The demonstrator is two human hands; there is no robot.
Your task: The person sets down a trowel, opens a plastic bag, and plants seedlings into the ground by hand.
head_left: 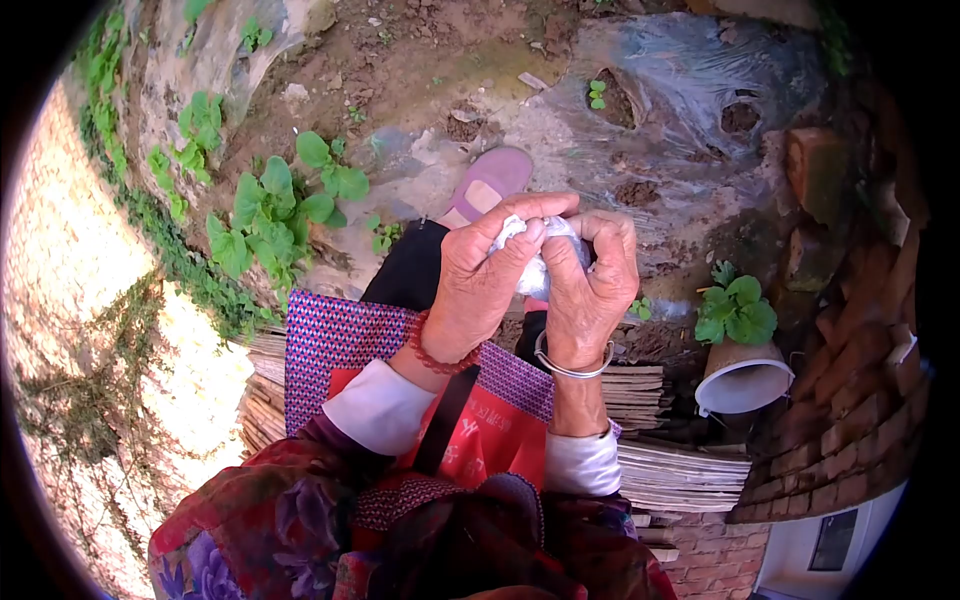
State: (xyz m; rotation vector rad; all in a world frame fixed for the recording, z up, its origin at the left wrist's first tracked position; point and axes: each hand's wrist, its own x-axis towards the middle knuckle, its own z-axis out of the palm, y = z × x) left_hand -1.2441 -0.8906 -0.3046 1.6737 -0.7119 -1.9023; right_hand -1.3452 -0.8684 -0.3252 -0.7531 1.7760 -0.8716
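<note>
A crumpled white wad [533, 272], which looks like thin plastic, is pinched between both hands in front of my body. My left hand [474, 272], with a red beaded bracelet at its wrist, presses on its left side with thumb and fingers. On the other side my right hand [588, 285], wearing a silvery bangle, grips it with thumb and bent fingers. The two thumbs nearly meet on top of the wad. Below the hands lies a red apron [490, 430] with a patterned border. One pink-purple shoe [508, 170] shows beyond them on the ground.
Leafy green plants [268, 225] grow at the left. Clear plastic film [690, 85] with holes covers soil at the upper right, beside a small seedling [597, 95]. A white bucket [745, 385], bricks [820, 170] and stacked thin wooden strips [690, 478] stand to the right.
</note>
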